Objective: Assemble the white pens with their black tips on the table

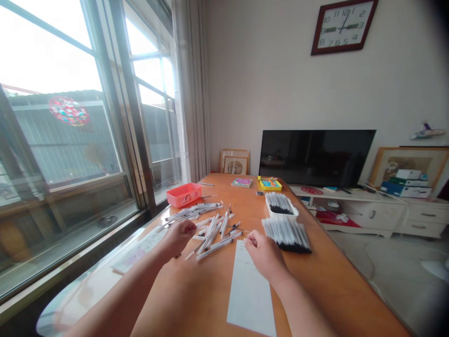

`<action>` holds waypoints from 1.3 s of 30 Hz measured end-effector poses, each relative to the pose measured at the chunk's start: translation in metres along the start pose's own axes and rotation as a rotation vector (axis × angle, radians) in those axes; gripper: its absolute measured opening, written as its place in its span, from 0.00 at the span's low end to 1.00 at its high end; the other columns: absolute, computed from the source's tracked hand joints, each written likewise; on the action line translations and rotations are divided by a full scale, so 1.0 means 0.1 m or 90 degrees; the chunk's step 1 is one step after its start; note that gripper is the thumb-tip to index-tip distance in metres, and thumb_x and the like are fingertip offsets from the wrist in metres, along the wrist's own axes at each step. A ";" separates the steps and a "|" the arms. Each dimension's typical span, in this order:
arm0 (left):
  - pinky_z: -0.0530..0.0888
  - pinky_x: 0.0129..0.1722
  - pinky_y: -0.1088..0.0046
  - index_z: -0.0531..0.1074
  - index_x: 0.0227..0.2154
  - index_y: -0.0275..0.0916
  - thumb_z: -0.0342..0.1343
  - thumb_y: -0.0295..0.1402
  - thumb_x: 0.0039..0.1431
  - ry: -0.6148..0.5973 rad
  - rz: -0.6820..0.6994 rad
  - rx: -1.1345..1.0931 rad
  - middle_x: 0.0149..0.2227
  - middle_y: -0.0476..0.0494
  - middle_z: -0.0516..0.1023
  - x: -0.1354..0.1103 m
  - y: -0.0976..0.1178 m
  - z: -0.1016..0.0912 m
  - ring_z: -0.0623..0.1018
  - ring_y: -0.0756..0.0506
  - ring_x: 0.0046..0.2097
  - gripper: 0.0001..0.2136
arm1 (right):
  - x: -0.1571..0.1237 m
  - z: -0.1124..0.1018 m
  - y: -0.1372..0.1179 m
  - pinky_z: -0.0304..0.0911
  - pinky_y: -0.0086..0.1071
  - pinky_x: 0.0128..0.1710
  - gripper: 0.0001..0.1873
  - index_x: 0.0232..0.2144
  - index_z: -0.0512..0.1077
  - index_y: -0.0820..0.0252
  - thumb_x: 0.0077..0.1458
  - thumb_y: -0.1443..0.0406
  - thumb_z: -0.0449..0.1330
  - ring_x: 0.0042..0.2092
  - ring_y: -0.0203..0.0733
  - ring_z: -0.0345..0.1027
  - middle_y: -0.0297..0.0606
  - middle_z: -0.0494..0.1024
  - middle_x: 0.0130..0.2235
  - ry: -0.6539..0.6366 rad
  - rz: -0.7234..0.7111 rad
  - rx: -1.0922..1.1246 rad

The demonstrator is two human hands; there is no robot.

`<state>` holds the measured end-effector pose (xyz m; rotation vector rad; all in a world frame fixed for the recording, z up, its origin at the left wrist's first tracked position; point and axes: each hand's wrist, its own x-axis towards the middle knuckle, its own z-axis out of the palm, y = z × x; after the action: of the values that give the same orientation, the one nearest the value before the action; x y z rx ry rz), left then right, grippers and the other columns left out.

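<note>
Loose pen parts (213, 234), white barrels mixed with thin dark-tipped pieces, lie jumbled in the middle of the table. At the left edge of this pile is my left hand (180, 238), its fingers curled closed; what they hold is hidden. My right hand (264, 252) is on the other side, thumb and fingers pinched around a thin pen part that points toward the pile and is hard to make out. Under and in front of that hand lies a white sheet of paper (248, 295). Just to its right, white pens with black ends (286, 234) form a neat row.
A white tray (296, 214) of similar pens stands behind the row. Farther off are a pink box (184, 194), a yellow box (270, 184) and a booklet (241, 183). Another printed sheet (140, 250) lies at left, by the window. The table's right edge (354, 276) runs diagonally.
</note>
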<state>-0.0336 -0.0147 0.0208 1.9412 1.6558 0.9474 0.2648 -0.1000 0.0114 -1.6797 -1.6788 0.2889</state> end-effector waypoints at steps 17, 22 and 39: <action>0.62 0.29 0.76 0.76 0.41 0.37 0.69 0.42 0.44 -0.092 -0.157 -0.668 0.35 0.45 0.78 -0.12 0.48 0.46 0.69 0.53 0.29 0.22 | 0.03 -0.01 0.11 0.57 0.30 0.35 0.09 0.34 0.71 0.56 0.61 0.64 0.52 0.36 0.41 0.72 0.36 0.79 0.35 0.128 -0.010 -0.033; 0.64 0.31 0.75 0.73 0.38 0.37 0.66 0.39 0.47 -0.023 -0.173 -0.649 0.38 0.43 0.79 0.00 0.27 0.41 0.71 0.52 0.31 0.17 | 0.02 0.02 0.10 0.56 0.30 0.35 0.09 0.33 0.70 0.56 0.62 0.65 0.51 0.36 0.41 0.71 0.35 0.78 0.34 0.140 -0.033 -0.115; 0.71 0.34 0.70 0.72 0.37 0.36 0.59 0.35 0.49 -0.019 -0.169 -0.589 0.38 0.38 0.80 0.05 0.28 0.49 0.77 0.45 0.36 0.12 | 0.13 -0.08 -0.43 0.57 0.33 0.38 0.10 0.40 0.73 0.54 0.63 0.64 0.52 0.43 0.43 0.72 0.38 0.78 0.43 -0.028 0.008 -0.334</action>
<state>0.0214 -0.0101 0.0078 1.0774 1.0952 1.2560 0.2381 -0.0954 0.0479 -2.0681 -1.8860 -0.1258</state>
